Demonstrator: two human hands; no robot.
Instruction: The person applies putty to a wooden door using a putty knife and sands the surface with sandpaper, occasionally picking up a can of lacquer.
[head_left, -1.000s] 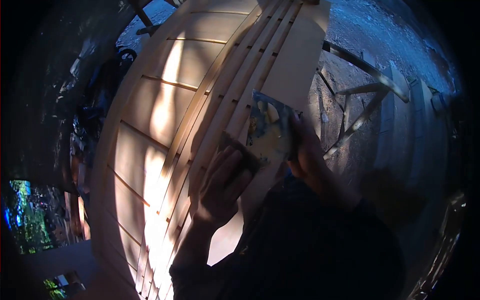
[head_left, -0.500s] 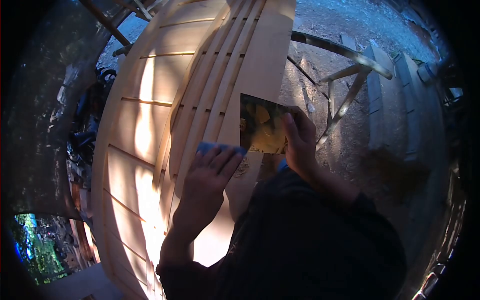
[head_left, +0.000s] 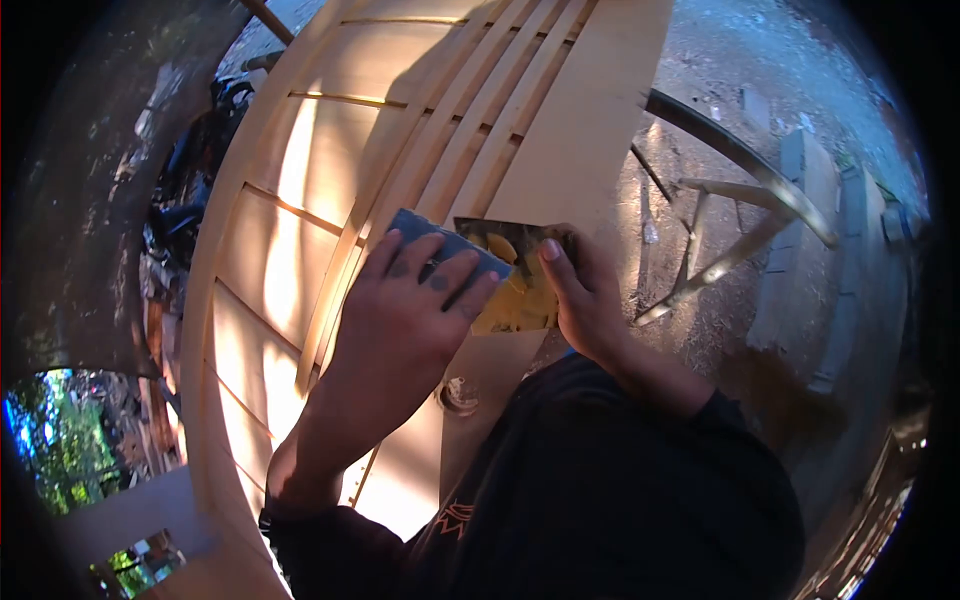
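A flat blue-grey block [head_left: 480, 258] is under the fingers of my left hand [head_left: 412, 305], which are wrapped over it. My right hand [head_left: 588, 290] grips the right edge of a thin, shiny rectangular plate [head_left: 520, 300], with the thumb on top. Yellowish reflections show on the plate's face. The block's right end overlaps the plate's upper left part; whether they touch cannot be told. Both are held above a long pale wooden panel [head_left: 590, 130] with raised parallel strips. My left palm is hidden.
A curved, slatted wooden frame [head_left: 205, 300] runs along the left. Wood shavings [head_left: 458, 396] lie on the panel near my body. At the right are a pole trestle [head_left: 740, 255] and long boards [head_left: 800, 250] over the littered ground.
My left hand has moved up and right with the block, which now overlaps the plate. The plate has shifted slightly left and down in view and turned slightly. The camera view has shifted too.
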